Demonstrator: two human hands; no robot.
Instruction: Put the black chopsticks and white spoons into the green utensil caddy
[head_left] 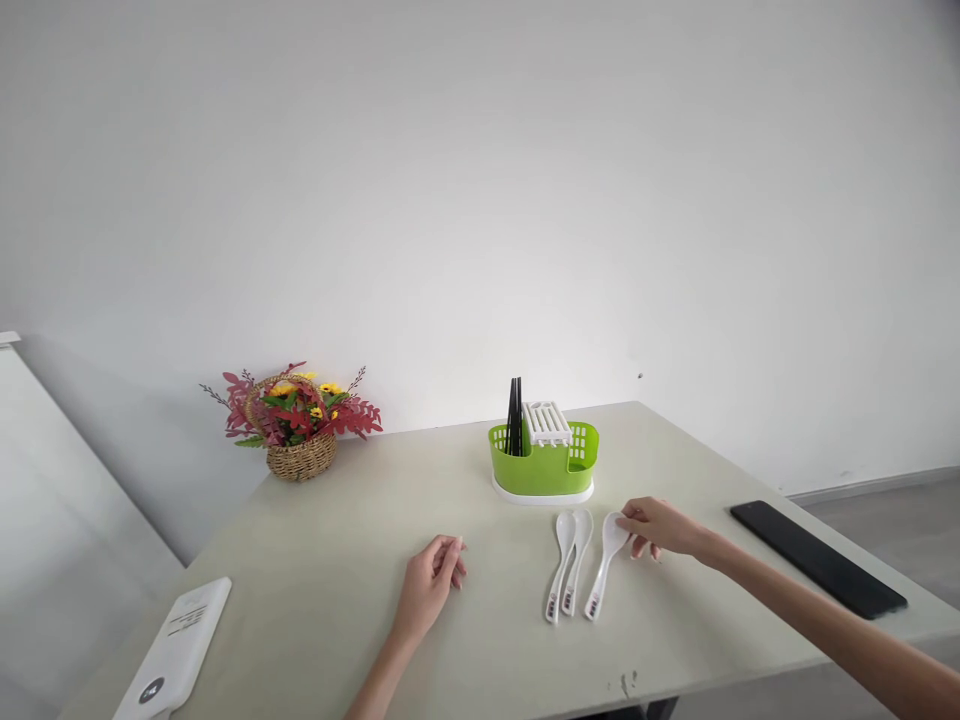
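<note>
Spoon on the right (600, 575): bowl rim partly covered by your right hand (660, 525).
Spoon labels (594, 605): print too small for you to read.
Black chopsticks (514, 415): lower ends hidden inside green caddy (536, 476).
White slab (180, 640): cut by bottom edge.
Your left hand (435, 572): palm hidden.

one pair of hands, bare. left hand (435, 575): slim-fingered, small-nailed, joined to a narrow wrist; left forearm (382, 670) slender, seen bare to the lower edge. right hand (660, 524): of matching build; right forearm (825, 625) smooth, tapered wristward, seen bare to the right edge.
</note>
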